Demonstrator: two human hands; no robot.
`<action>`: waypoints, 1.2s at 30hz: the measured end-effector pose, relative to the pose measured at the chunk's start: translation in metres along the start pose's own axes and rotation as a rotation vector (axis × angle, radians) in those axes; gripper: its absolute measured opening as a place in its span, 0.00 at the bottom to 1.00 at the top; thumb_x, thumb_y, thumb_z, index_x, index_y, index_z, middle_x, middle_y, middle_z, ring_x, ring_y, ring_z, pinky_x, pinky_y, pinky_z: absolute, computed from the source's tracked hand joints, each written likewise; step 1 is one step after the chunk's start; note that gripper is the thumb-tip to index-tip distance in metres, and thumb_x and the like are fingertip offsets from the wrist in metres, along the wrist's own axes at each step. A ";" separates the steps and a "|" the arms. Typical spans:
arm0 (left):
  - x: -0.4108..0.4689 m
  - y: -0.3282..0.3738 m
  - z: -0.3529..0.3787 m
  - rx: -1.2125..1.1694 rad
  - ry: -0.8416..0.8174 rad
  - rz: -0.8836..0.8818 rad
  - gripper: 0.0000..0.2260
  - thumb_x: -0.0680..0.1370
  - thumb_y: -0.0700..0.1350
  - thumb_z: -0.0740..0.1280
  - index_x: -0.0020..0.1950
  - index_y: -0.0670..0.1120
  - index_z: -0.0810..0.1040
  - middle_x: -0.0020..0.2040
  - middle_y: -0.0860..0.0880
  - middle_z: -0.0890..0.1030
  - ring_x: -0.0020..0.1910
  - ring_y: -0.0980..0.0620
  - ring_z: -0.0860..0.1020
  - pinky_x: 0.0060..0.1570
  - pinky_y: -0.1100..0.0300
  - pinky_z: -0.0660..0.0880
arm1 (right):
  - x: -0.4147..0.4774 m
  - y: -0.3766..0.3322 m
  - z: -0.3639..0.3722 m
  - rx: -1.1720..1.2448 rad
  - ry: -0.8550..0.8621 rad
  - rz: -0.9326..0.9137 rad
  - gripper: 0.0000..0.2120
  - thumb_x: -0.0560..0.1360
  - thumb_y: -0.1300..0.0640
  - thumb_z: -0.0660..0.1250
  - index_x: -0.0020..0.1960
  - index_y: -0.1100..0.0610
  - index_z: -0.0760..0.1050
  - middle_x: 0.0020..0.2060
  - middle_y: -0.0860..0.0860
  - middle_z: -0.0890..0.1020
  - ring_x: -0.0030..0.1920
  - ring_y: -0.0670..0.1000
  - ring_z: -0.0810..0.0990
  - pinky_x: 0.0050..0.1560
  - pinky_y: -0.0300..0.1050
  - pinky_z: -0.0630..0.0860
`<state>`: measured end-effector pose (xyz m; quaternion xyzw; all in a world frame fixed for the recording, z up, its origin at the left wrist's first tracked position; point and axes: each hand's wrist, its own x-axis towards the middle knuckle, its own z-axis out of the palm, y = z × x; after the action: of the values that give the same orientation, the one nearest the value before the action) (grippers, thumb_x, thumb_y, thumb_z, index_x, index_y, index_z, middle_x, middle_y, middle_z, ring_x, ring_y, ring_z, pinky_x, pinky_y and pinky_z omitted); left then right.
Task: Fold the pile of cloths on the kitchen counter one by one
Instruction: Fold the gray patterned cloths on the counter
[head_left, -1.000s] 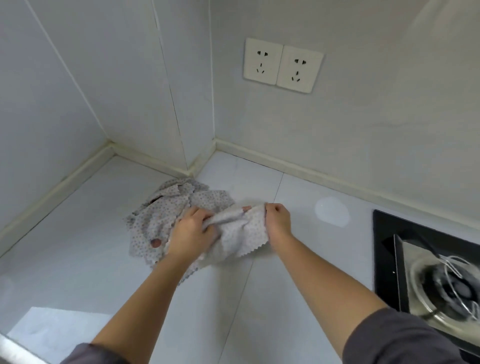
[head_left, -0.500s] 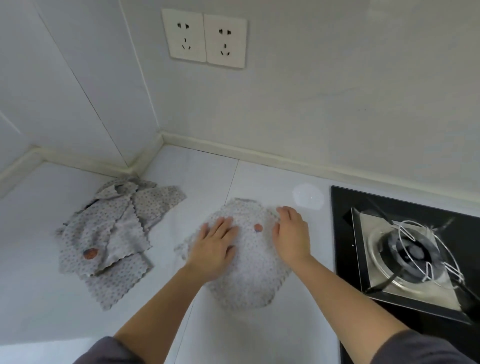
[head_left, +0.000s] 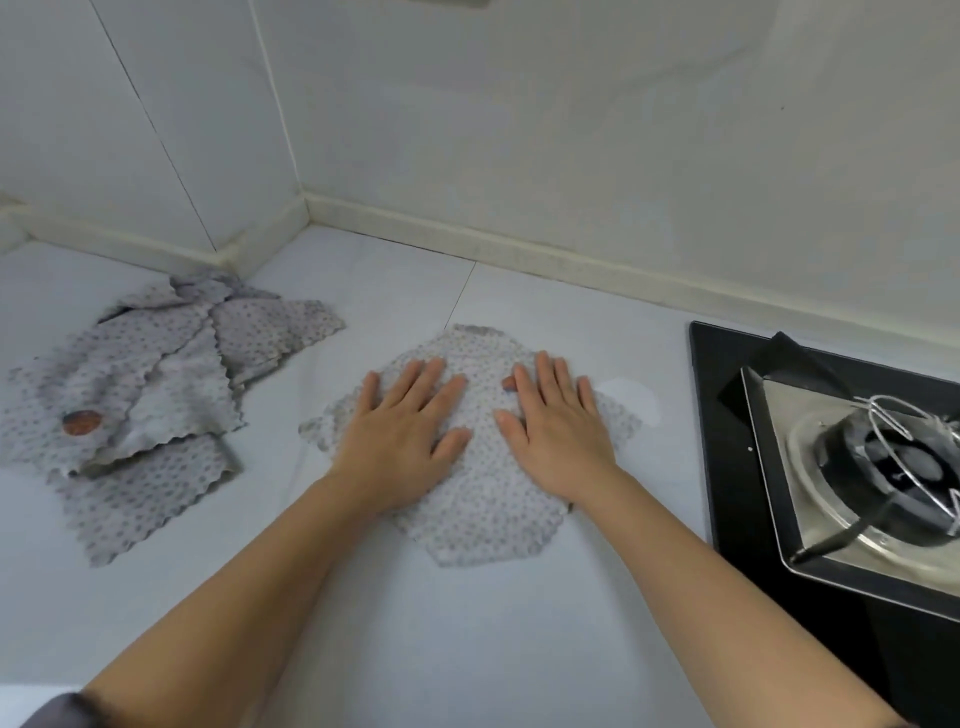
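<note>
A grey dotted cloth (head_left: 483, 512) with zigzag edges lies spread flat in the middle of the white counter (head_left: 493, 649). My left hand (head_left: 402, 431) presses on its left half with straight, spread fingers. My right hand (head_left: 558, 423) lies flat on its right half, beside a small red patch on the cloth. A pile of similar dotted cloths (head_left: 150, 395) sits crumpled to the left, near the wall corner, apart from both hands. One cloth in the pile shows a red-brown oval patch.
A black gas hob (head_left: 727, 467) with a steel burner tray (head_left: 862, 499) and a wire pot stand fills the right side, close to the spread cloth. Tiled walls with a pale skirting strip (head_left: 519, 254) close off the back and left.
One cloth was lifted off the pile, carried right and laid flat. Both hands released their grip and now press on it with fingers spread wider than half a second ago.
</note>
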<state>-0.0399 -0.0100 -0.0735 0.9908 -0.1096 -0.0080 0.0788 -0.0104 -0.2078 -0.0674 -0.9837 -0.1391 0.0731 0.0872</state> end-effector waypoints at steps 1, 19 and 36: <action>-0.001 0.001 0.002 0.014 -0.001 -0.011 0.37 0.71 0.66 0.32 0.79 0.57 0.45 0.79 0.54 0.43 0.78 0.52 0.42 0.75 0.43 0.40 | -0.001 0.000 0.002 -0.003 0.010 -0.004 0.30 0.82 0.40 0.42 0.79 0.52 0.41 0.78 0.54 0.39 0.77 0.53 0.35 0.76 0.53 0.34; -0.082 0.033 0.004 -0.337 0.358 -0.271 0.24 0.79 0.54 0.59 0.72 0.45 0.65 0.72 0.47 0.67 0.73 0.48 0.61 0.74 0.42 0.46 | -0.151 -0.038 0.022 0.152 0.219 -0.167 0.23 0.74 0.39 0.64 0.64 0.49 0.71 0.62 0.41 0.73 0.63 0.42 0.69 0.71 0.48 0.57; -0.117 -0.001 0.004 -0.330 0.459 0.037 0.11 0.72 0.35 0.63 0.49 0.47 0.79 0.45 0.51 0.81 0.44 0.48 0.78 0.40 0.57 0.73 | -0.142 -0.009 0.015 0.585 0.538 0.037 0.19 0.76 0.67 0.57 0.59 0.53 0.79 0.45 0.51 0.83 0.40 0.50 0.78 0.42 0.37 0.72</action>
<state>-0.1535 0.0160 -0.0782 0.9382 -0.1044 0.2003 0.2621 -0.1498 -0.2376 -0.0634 -0.9038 -0.0670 -0.1491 0.3956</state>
